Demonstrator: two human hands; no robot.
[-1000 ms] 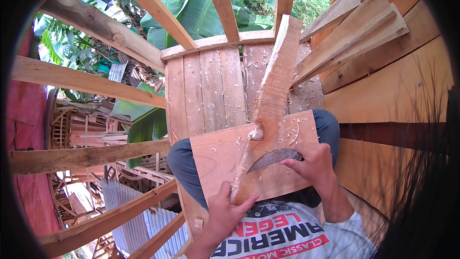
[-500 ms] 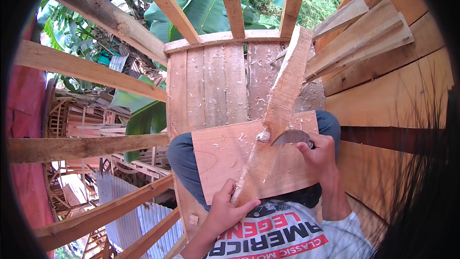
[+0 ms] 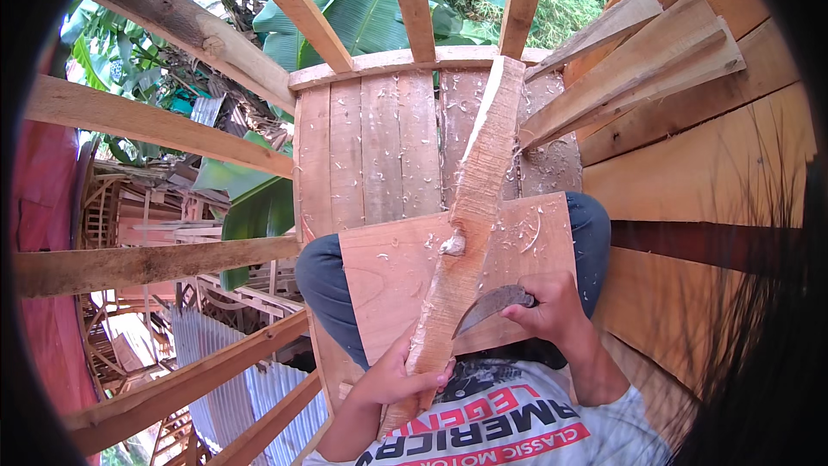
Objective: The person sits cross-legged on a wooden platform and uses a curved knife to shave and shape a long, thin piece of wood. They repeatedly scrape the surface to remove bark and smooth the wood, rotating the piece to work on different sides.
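A long, rough-hewn piece of wood (image 3: 473, 185) with a knobbly knot partway along slants across my lap, its far end pale and freshly cut. My left hand (image 3: 404, 377) is wrapped round its near end, close to my shirt. In my right hand (image 3: 552, 306) is a knife with a dark curved blade (image 3: 490, 305); its edge meets the right side of the wood below the knot. The knife's handle is hidden in my fingers. Under the wood, a flat board (image 3: 388, 272) rests over my legs, with a few shavings on it.
Pale shavings are strewn over the plank floor (image 3: 379, 155) ahead. Split wood pieces (image 3: 638, 69) lean at the upper right against the plank wall (image 3: 690, 173). Wooden rails (image 3: 155, 261) close off the left and far sides, with banana leaves (image 3: 354, 17) beyond.
The wood has slid toward my body and a little left, my left hand still round it. My right hand has drawn the blade nearer to me, from beside the knot to lower down.
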